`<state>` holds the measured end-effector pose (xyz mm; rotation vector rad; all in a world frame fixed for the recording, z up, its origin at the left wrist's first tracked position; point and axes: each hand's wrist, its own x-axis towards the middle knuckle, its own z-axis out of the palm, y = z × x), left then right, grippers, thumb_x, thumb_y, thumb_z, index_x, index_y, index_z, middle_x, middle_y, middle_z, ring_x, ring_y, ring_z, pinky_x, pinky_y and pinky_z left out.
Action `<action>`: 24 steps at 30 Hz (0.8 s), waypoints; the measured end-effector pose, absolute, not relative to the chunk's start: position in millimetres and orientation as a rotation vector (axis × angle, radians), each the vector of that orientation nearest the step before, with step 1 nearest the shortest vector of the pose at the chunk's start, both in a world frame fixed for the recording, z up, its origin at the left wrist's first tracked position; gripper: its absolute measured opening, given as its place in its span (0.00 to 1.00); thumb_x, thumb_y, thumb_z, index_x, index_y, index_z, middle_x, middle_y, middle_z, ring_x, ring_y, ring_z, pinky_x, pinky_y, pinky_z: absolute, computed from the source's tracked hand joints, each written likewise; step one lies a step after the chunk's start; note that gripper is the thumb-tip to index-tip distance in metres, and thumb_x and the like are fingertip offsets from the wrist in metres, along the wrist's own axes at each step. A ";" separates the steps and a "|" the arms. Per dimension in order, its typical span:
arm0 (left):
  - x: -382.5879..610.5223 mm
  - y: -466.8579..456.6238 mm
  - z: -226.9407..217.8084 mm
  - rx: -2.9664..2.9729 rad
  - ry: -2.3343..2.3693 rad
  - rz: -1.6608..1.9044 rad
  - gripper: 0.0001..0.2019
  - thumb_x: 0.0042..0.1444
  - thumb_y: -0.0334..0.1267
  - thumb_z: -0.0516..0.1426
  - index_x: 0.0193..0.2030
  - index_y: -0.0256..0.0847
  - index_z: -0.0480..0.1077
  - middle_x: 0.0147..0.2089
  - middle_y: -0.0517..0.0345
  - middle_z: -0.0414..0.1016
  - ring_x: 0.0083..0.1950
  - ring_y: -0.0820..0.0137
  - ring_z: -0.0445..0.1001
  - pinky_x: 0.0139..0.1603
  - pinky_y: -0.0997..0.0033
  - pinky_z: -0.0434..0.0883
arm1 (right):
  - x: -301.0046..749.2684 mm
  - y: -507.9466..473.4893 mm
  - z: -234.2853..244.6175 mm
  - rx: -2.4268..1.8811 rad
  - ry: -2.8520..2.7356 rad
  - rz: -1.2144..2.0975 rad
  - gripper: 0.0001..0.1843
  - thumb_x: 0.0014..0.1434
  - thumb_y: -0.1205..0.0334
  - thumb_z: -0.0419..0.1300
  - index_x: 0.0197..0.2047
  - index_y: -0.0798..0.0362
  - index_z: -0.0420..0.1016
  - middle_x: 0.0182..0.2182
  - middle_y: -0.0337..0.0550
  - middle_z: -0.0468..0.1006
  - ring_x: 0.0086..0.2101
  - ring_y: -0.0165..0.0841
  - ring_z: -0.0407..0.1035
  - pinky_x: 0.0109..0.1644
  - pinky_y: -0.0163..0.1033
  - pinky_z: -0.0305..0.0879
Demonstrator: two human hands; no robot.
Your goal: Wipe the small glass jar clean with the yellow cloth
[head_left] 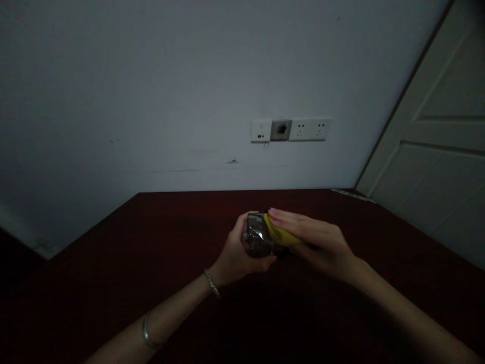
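Basically, the left hand (233, 258) is gripping a dark glossy container (258, 236), fingers and thumb curling around its sides, seemingly bracing it against the push from the cloth. The right hand (326, 245) is pressing a yellow cloth (283, 235) onto the container's right side, fingers lying close together over it, probably spreading pressure. The container is sitting between both hands, above the dark red table (182, 227); contact isn't showing. Counting: one container, one cloth, one chain bracelet (211, 282), one bangle (146, 328).
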<state>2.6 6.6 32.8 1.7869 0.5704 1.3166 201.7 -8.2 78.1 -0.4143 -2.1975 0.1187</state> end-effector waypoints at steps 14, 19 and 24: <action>-0.7 3.8 29.7 1.944 0.587 1.235 0.42 0.37 0.34 0.67 0.59 0.40 0.51 0.53 0.45 0.68 0.51 0.57 0.71 0.49 0.59 0.72 | 201.4 -1.9 72.9 -0.526 -2.145 0.176 0.25 0.61 0.70 0.55 0.61 0.46 0.63 0.57 0.43 0.69 0.56 0.37 0.65 0.60 0.50 0.64; 1.0 5.6 29.8 1.910 0.628 1.237 0.42 0.36 0.34 0.68 0.58 0.39 0.53 0.53 0.45 0.68 0.52 0.56 0.70 0.52 0.56 0.71 | 201.9 -1.0 71.0 -0.514 -2.152 0.172 0.26 0.60 0.71 0.55 0.61 0.46 0.62 0.58 0.43 0.68 0.57 0.37 0.64 0.60 0.50 0.63; 5.8 10.6 24.8 1.715 0.542 1.306 0.38 0.36 0.34 0.68 0.54 0.40 0.56 0.52 0.47 0.69 0.51 0.58 0.72 0.49 0.59 0.72 | 200.7 -5.5 74.4 -0.406 -2.221 0.124 0.29 0.60 0.74 0.55 0.63 0.48 0.59 0.58 0.44 0.68 0.58 0.38 0.61 0.61 0.52 0.63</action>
